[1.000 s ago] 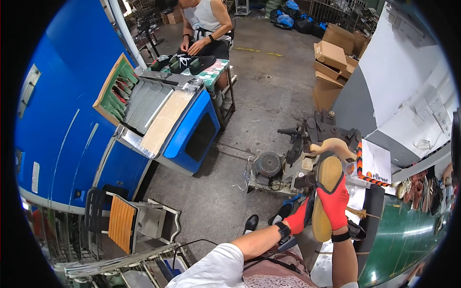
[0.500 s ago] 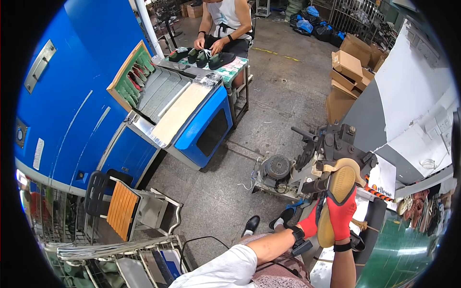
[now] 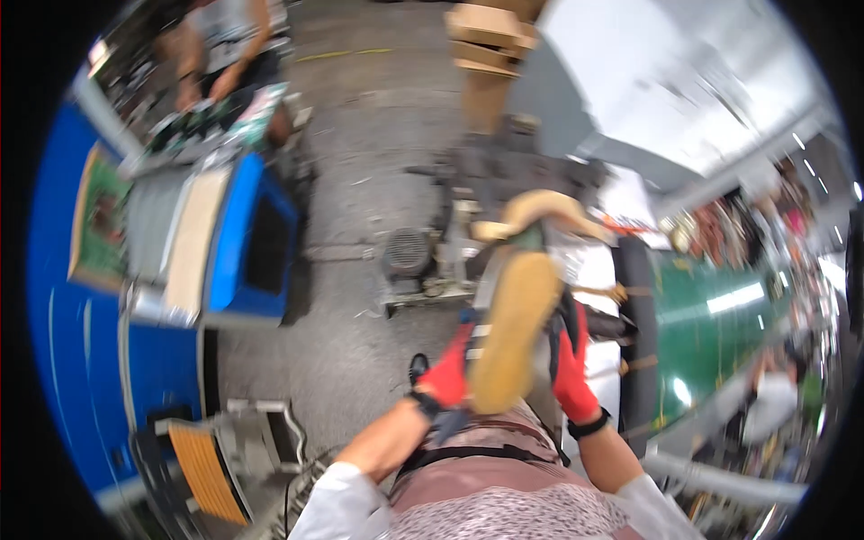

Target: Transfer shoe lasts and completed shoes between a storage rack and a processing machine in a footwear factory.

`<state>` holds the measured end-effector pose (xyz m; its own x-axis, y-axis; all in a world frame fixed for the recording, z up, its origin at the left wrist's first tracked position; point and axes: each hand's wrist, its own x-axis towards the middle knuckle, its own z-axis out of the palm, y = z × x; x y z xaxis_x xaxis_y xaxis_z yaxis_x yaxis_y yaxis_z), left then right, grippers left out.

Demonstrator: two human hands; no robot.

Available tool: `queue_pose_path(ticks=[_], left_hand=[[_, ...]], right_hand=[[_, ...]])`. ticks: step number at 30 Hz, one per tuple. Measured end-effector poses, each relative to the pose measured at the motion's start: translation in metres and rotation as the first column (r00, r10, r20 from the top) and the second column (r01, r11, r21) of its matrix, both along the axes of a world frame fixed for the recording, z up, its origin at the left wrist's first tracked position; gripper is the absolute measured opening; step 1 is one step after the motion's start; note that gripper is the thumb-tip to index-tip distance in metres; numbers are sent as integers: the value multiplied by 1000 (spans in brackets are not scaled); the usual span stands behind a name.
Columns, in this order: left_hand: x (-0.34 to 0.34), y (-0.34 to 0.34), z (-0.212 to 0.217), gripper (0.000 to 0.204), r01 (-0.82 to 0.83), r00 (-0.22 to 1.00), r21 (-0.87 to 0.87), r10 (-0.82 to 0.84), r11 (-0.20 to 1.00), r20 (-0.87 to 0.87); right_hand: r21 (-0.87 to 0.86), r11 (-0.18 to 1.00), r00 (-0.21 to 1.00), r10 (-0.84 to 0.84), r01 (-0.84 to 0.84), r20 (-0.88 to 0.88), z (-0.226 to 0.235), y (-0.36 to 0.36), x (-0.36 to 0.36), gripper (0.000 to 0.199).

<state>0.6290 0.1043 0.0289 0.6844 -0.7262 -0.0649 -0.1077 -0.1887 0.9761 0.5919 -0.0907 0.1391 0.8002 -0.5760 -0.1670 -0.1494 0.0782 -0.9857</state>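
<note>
Shoe (image 3: 515,328), sole toward the camera, sits upright between both hands just above the person's lap; going from the left, a blue machine (image 3: 243,238) with a pale tabletop (image 3: 191,238) stands by the blue wall, and a co-worker (image 3: 225,54) works at a bench in the far corner; a small motor unit (image 3: 409,256) rests on the concrete floor (image 3: 360,162); the left hand (image 3: 447,376), in a red glove, is closed on the shoe's lower left side; the right hand (image 3: 570,364), also gloved red, clasps its right edge; a green machine (image 3: 720,333) lies to the right. Against the earlier frames the view has swung down and blurred, the shoe looms larger and nearer centre, and the grip looks unchanged, so I judge the handling is ongoing.
</note>
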Motion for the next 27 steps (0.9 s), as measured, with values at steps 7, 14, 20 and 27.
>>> queue_pose_path(ticks=[7, 14, 20, 27], left_hand=[[16, 102, -10, 73, -150, 588, -107, 2, 983, -809], [15, 42, 13, 59, 117, 728, 78, -32, 990, -685], [-1, -111, -7, 54, 259, 954, 211, -214, 943, -211], [-67, -318, -16, 93, 466, 704, 269, -537, 843, 464]], right_hand=[[907, 307, 957, 106, -288, 269, -72, 5, 70, 44], [616, 667, 907, 267, -419, 327, -24, -30, 3, 79], [-56, 975, 976, -209, 213, 65, -35, -122, -144, 107], [-701, 544, 431, -828, 461, -359, -163, -148, -350, 106]])
